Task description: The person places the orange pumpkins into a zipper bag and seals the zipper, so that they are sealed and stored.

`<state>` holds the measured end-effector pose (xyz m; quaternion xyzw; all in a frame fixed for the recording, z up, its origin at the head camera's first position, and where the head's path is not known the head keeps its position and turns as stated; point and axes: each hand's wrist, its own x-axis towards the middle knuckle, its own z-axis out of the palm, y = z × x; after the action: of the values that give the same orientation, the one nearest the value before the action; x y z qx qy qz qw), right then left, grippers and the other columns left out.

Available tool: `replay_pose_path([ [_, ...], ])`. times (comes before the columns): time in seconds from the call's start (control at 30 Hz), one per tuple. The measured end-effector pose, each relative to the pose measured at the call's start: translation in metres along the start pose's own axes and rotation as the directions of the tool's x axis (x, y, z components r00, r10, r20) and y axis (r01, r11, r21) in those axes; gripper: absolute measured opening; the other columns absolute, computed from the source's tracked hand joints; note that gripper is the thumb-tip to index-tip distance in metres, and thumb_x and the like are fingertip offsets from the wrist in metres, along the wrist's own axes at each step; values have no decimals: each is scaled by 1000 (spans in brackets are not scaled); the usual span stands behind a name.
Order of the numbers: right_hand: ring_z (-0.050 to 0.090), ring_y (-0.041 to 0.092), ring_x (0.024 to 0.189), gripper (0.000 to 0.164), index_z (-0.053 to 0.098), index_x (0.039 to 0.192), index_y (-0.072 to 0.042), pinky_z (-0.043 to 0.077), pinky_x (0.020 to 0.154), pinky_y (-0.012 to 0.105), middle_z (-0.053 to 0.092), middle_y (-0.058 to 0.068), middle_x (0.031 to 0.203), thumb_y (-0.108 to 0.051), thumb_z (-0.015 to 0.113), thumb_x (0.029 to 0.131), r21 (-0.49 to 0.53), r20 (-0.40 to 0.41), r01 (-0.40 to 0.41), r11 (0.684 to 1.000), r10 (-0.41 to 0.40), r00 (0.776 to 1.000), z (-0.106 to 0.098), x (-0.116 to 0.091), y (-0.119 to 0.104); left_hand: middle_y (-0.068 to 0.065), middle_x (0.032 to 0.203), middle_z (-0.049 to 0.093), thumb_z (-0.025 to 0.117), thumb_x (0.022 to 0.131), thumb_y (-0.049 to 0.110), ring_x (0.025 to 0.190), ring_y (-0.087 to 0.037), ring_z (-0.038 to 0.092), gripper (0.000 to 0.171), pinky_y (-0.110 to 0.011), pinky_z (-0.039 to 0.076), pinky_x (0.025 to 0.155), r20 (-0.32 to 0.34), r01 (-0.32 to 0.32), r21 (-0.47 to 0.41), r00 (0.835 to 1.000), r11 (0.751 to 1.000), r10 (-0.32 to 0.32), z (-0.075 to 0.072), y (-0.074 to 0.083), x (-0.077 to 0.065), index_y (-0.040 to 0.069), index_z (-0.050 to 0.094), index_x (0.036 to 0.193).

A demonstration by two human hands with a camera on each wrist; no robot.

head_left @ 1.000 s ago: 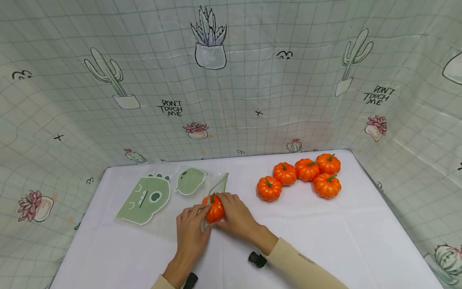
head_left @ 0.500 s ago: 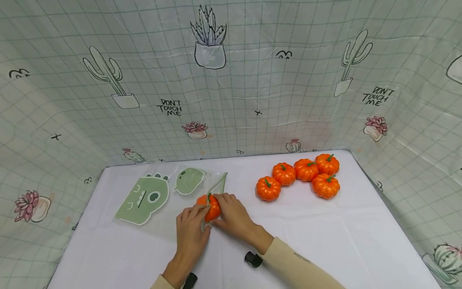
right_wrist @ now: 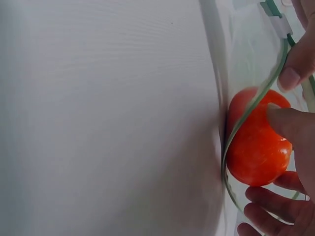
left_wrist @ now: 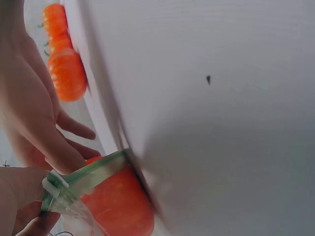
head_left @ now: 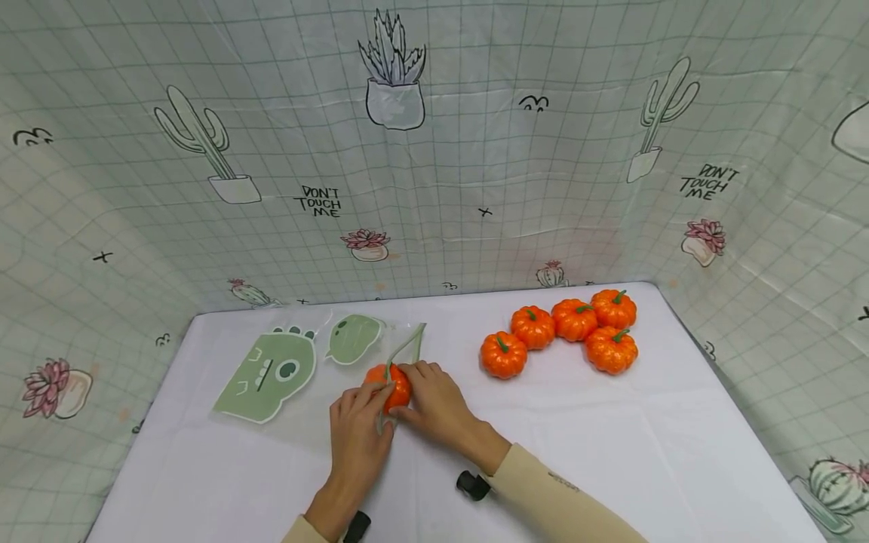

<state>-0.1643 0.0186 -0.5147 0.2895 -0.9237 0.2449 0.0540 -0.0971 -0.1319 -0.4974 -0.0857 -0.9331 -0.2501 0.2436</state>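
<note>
A clear zip bag with a green dinosaur print lies flat on the table, its green-edged mouth facing right. My left hand pinches the upper lip of the mouth by the white slider. A small orange pumpkin sits partly inside the mouth; in the right wrist view the green rim crosses the pumpkin. My right hand holds the pumpkin from the right, thumb on its near side and fingers on its far side. The pumpkin's left part shows through the plastic.
Several more orange pumpkins stand in a group at the table's back right. The white tabletop ends at a patterned cloth backdrop behind and at both sides.
My right hand has moved the pumpkin leftward, from the bag's mouth to partly inside it. My left hand has stayed nearly still on the bag's edge.
</note>
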Motion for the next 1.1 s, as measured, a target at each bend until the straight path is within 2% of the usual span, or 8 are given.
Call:
replay_pose_path([
  [0.2, 62, 26, 107, 63, 63, 138, -4, 55, 90, 37, 67, 9, 119, -36, 87, 88, 1, -15, 2, 1000, -2, 1000, 2, 6, -4, -9, 115, 74, 87, 61, -15, 105, -31, 59, 57, -51, 43, 92, -30, -32, 1, 999, 999, 32, 2, 0, 0, -2, 79, 116],
  [0.47, 62, 27, 106, 57, 65, 134, -5, 55, 90, 39, 67, 11, 122, -32, 86, 89, -20, -24, 49, 999, -50, 998, 4, 10, -6, -9, 114, 73, 88, 61, -14, 107, -32, 59, 57, -52, 43, 92, -25, -32, 23, 999, 999, 33, 1, 1, 0, -2, 79, 116],
  [0.73, 63, 28, 103, 57, 63, 132, -3, 55, 89, 40, 67, 11, 117, -31, 86, 89, -46, -40, 43, 998, -45, 998, 9, 9, -4, -8, 115, 72, 89, 62, -13, 105, -31, 59, 56, -53, 43, 92, -9, -31, 36, 999, 999, 31, 2, 1, 0, 0, 79, 116],
  [0.87, 63, 29, 105, 52, 65, 132, -4, 55, 91, 41, 68, 10, 121, -29, 84, 90, -38, -41, 52, 998, -54, 998, 10, 10, -5, -9, 114, 72, 89, 62, -12, 106, -31, 60, 58, -52, 43, 92, -11, -37, 44, 999, 998, 37, 2, 0, 0, 0, 79, 117],
  [1.1, 62, 32, 114, 66, 60, 145, -4, 53, 97, 45, 66, 13, 130, -35, 83, 92, -2, 6, 24, 1000, -24, 1000, 1, 6, -2, -9, 114, 72, 90, 61, -12, 105, -32, 60, 59, -52, 43, 92, -17, -40, 48, 999, 998, 40, 1, -3, 1, 0, 79, 118],
])
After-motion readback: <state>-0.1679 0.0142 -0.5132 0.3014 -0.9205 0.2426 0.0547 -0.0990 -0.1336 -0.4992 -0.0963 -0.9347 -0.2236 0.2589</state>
